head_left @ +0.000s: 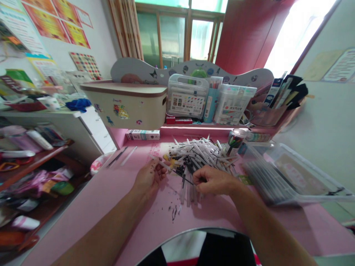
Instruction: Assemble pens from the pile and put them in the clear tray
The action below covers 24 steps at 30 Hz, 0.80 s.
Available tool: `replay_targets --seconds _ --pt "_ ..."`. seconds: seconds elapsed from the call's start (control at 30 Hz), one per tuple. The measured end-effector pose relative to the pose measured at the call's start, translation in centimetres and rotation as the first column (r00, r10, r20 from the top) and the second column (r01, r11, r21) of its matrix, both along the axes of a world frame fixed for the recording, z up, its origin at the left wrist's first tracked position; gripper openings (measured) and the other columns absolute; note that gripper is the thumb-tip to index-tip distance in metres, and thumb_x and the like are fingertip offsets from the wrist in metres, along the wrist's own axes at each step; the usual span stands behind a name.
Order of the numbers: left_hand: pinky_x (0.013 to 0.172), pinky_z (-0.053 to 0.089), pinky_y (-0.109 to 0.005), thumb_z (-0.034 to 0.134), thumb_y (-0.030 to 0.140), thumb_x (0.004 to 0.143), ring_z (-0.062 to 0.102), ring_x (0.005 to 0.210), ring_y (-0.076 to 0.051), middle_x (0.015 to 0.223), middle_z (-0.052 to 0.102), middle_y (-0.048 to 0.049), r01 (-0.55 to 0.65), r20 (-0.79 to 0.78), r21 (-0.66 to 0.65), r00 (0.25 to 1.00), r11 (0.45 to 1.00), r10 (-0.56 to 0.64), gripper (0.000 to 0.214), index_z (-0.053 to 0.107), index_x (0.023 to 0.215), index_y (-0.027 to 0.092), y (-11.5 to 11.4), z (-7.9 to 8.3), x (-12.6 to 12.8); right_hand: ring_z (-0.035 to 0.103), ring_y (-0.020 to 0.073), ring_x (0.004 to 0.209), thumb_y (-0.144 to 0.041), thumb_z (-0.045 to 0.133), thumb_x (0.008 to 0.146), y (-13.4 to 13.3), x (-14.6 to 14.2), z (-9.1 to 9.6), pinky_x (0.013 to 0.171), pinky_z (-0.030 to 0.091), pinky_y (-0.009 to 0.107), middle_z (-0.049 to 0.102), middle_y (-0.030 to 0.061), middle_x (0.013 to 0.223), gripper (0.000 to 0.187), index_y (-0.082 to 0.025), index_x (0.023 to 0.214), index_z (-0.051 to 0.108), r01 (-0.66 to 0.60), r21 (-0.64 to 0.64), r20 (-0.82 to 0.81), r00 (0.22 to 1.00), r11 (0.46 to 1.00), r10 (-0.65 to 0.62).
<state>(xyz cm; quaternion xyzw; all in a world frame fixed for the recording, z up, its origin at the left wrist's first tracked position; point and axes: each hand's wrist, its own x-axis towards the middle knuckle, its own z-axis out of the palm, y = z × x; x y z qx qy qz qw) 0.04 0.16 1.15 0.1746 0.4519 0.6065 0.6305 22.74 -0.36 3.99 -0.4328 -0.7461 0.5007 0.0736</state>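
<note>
A heap of white pen barrels and black pen parts (pixel 198 153) lies in the middle of the pink desk (pixel 111 192). My left hand (pixel 149 175) rests at the heap's left edge, its fingers pinched on a white pen barrel (pixel 162 163). My right hand (pixel 212 180) sits at the heap's near edge, fingers curled among the black parts and clear tubes; what it grips is too small to name. Small black bits (pixel 174 211) are scattered on the desk between my hands.
A clear plastic tray (pixel 291 173) with rows of pens stands at the right. A cream storage box (pixel 127 103), marker cases (pixel 187 96) and a pen cup (pixel 235 140) line the back shelf. Cluttered shelves (pixel 30 162) stand at the left.
</note>
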Motion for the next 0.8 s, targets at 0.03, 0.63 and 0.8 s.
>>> replay_targets --seconds 0.03,0.63,0.8 --pt "0.039 0.042 -0.015 0.048 0.012 0.096 0.056 0.042 -0.009 0.066 0.072 -0.0073 0.006 -0.018 0.0 1.0 1.0 -0.006 0.016 0.056 0.083 0.015 -0.1 0.1 0.1 0.042 0.0071 0.05 -0.016 0.055 0.064 0.0 0.1 -0.1 0.047 0.029 0.019 0.045 -0.0075 0.055 0.002 -0.018 0.065 0.056 0.011 -0.016 -0.017 1.0 1.0 -0.011" --pt "0.043 0.042 -0.016 0.057 0.015 0.092 0.06 0.051 -0.01 0.068 0.073 -0.0074 0.108 -0.137 0.074 0.986 0.991 -0.097 0.016 0.064 0.078 0.012 -0.4 0.3 0.2 0.043 0.0085 0.057 -0.017 0.06 0.072 -0.1 -2.3 -1.2 0.054 0.034 0.021 0.049 -0.0055 0.06 0.006 -0.016 0.067 0.059 0.202 0.109 -0.184 0.966 0.973 -0.18" --pt "0.05 0.053 -0.019 0.049 0.011 0.097 0.064 0.051 -0.011 0.064 0.07 -0.006 0.103 0.129 -0.049 0.987 0.993 -0.096 0.024 0.066 0.08 0.011 -0.1 0.2 0.0 0.054 0.0143 0.075 -0.03 0.051 0.094 0.1 -4.3 -2.3 0.071 0.043 0.027 0.059 0.0009 0.079 0.024 -0.016 0.086 0.068 0.375 0.34 -0.358 0.9 0.863 -0.25"
